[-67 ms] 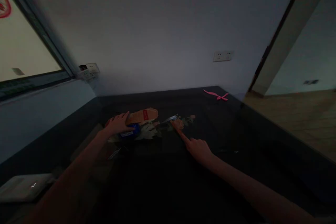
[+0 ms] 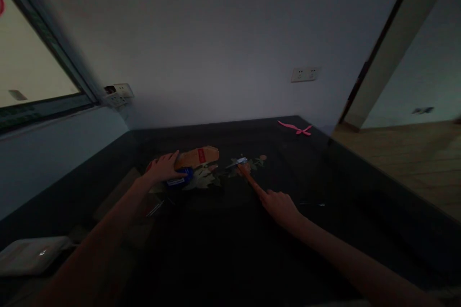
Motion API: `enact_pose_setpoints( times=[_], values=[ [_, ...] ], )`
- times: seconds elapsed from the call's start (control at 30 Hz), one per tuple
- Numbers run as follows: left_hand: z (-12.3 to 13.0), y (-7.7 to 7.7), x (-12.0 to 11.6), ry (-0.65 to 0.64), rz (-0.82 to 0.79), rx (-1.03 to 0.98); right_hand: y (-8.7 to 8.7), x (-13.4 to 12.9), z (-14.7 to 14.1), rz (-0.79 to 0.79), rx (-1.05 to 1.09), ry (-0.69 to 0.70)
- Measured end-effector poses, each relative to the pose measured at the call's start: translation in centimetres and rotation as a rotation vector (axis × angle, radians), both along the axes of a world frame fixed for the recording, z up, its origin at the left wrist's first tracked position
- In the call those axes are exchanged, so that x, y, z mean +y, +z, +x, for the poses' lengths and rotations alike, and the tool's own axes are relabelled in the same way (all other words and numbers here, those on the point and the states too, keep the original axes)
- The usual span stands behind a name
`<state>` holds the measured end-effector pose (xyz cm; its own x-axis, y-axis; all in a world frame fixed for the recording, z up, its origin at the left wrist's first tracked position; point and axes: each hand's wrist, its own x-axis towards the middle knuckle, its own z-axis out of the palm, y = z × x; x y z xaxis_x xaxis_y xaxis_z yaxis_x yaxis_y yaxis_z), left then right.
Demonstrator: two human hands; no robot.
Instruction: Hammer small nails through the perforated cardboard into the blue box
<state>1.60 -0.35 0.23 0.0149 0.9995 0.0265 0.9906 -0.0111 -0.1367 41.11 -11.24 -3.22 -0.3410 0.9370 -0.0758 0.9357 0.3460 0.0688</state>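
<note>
My right hand point(image 2: 281, 208) is closed round the lower end of a hammer's wooden handle point(image 2: 254, 185). The shiny metal head of the hammer point(image 2: 242, 160) lies at the far end, low over the dark table. On the left, my left hand point(image 2: 163, 169) grips a blue packet point(image 2: 180, 177) with pale lettering, its thumb across the top. Beyond that thumb is a flat brown piece point(image 2: 199, 156) with a red label, touching the fingers. A bit of red shows behind the knuckles, too dim to name.
Thin metal rods point(image 2: 155, 208) lie near my left forearm, and another thin shiny piece point(image 2: 312, 204) is right of my right hand. A pink ribbon-like strip point(image 2: 295, 127) is at the back right. A white case point(image 2: 34, 255) sits at the left. The wall borders the table point(image 2: 216, 240).
My right hand and the hammer have shifted slightly to the right. My left hand stays on the blue packet. The whole view has moved a little.
</note>
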Motion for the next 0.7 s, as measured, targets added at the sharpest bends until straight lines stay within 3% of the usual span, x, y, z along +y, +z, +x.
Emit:
enact_pose_setpoints(
  times=[0.33,0.5,0.7],
  values=[
    [10.6,-0.2,-3.3,-0.241,0.033,-0.078,-0.9,-2.3,5.5,0.018,-0.1,-0.109],
    [15.2,0.0,-5.9,-0.362,0.065,-0.131,-1.1,-2.0,6.6,0.028,-0.099,-0.158],
    [19.4,-0.2,-8.3,-0.408,0.069,-0.127,-1.1,-0.3,8.2,0.066,-0.039,-0.239]
  ],
)
